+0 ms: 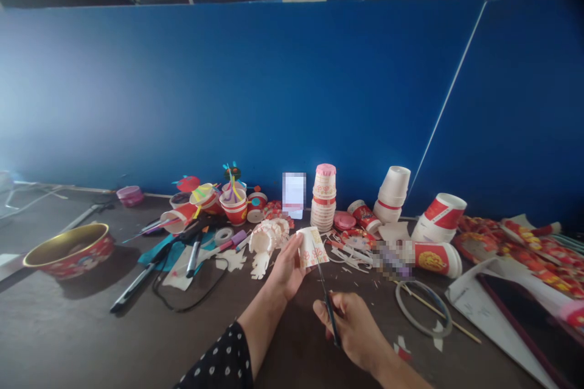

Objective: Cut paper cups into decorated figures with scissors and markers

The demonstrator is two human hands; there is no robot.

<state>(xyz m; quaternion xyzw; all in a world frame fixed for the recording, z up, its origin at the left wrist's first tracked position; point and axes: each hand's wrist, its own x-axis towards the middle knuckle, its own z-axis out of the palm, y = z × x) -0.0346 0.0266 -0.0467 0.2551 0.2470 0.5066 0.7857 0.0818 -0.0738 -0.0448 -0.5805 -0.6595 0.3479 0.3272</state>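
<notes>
My left hand [288, 267] grips a white paper piece [312, 243] with a red and gold floral print, like that on the stacked paper cups behind it. I cannot tell whether it is a whole cup or a cut section. In my right hand [353, 319] are scissors [329, 307] with dark handles, their blades reaching up to the lower edge of the printed paper. Just left of my left hand lies a white paper cutout [262, 243] with a scalloped edge. White paper scraps [353, 255] are scattered to the right of the paper.
A stack of cups [323, 206] stands behind my hands, near a blue wall [255, 91]. A gold-rimmed bowl [73, 252] and a hot-glue-gun-like black tool [150, 273] are at left. At right are a tape ring [424, 310], red-and-white cups [438, 258] and a dark phone-like slab [529, 322].
</notes>
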